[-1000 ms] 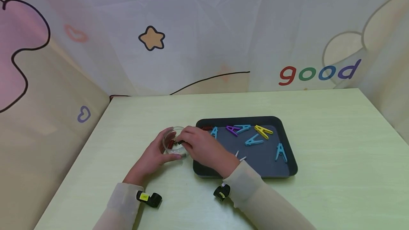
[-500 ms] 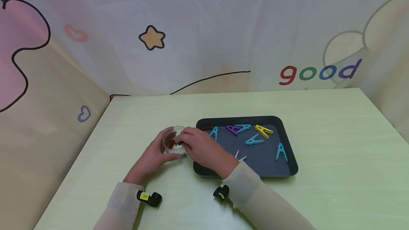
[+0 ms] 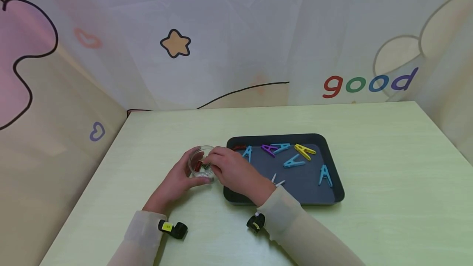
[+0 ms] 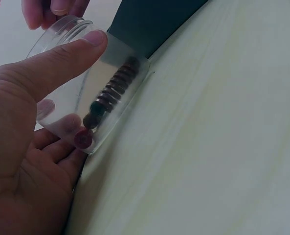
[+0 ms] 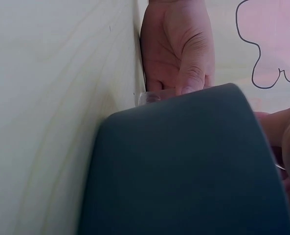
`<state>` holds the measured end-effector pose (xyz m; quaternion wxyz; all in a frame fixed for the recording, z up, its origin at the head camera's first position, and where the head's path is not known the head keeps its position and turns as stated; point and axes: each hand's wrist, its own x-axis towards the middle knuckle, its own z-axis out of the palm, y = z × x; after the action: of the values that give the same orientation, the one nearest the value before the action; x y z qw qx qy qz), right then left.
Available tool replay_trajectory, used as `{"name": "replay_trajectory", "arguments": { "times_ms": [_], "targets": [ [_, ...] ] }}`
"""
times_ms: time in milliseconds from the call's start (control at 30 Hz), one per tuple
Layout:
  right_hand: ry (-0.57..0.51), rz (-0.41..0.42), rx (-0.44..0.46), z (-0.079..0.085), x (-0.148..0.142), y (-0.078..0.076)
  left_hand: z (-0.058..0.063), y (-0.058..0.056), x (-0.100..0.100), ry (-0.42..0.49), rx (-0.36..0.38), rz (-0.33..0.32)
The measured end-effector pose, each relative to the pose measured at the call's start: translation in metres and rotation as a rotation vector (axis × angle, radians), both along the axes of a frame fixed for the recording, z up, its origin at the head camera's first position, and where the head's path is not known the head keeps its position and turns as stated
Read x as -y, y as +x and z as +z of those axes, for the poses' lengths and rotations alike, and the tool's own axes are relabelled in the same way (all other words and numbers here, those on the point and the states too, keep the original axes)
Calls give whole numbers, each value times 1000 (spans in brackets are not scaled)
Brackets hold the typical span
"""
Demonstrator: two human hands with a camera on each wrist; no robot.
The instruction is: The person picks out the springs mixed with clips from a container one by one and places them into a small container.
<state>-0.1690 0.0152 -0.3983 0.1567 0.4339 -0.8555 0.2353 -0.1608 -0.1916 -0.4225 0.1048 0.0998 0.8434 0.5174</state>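
A small clear plastic jar (image 3: 201, 171) stands on the table at the tray's left side. My left hand (image 3: 183, 180) grips it, with the thumb along the near side and the fingers behind. Inside lie a red spring (image 3: 198, 166) and a dark green spring (image 3: 207, 166); in the left wrist view the dark coils (image 4: 115, 88) rest along the jar's bottom. My right hand (image 3: 236, 169) is over the jar's mouth, its bent fingertips just above the green spring. Nothing shows between those fingers in the left wrist view, though they are partly cut off there.
Right of the jar is a dark tray (image 3: 334, 194) holding several light blue clothespins (image 3: 294, 161), a purple clothespin (image 3: 269, 149), a yellow clothespin (image 3: 304, 152), a partly hidden white clothespin (image 3: 278, 182) and a dark red spring (image 3: 239, 147). A printed cloth hangs behind the table.
The dark spring that was between my right fingertips now lies lower in the jar, showing green coils. My right hand has barely moved; the left still holds the jar.
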Motion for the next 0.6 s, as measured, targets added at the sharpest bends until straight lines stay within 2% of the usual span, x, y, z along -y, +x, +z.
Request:
{"name": "replay_trajectory", "arguments": {
  "times_ms": [333,600],
  "targets": [
    [15,-6,-1,1,0,1,-1,0,0,2,-1,1],
    [21,0,-8,3,-1,0,-27,-14,11,-5,-28,-5]
  ]
}}
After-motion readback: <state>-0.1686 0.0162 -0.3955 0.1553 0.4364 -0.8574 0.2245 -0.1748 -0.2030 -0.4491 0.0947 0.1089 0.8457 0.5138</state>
